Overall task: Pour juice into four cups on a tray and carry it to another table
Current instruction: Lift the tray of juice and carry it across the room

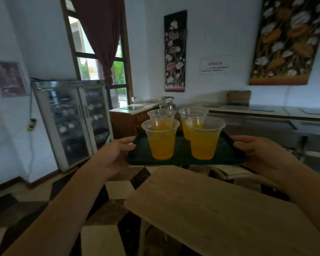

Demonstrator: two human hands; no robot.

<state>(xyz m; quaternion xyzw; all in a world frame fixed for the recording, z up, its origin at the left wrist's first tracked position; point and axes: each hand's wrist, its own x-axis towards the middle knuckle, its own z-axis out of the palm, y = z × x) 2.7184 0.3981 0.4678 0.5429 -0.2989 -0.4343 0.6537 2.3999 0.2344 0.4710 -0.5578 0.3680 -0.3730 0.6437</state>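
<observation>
In mid-air above the near end of a pale wooden table [220,209]: dark tray [183,157], long axis left to right, level, carrying four clear cups [161,139] of orange juice. Gripped at both short ends, left hand [116,152] and right hand [255,150], fingers closed on the rims, thumbs on top. Table directly below and nearer.

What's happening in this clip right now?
A person holds a dark tray in the air, the left hand on its left edge and the right hand on its right edge. Four clear cups of orange juice stand upright on it. A wooden table lies just below and nearer the camera; the tray is not on it yet.
</observation>
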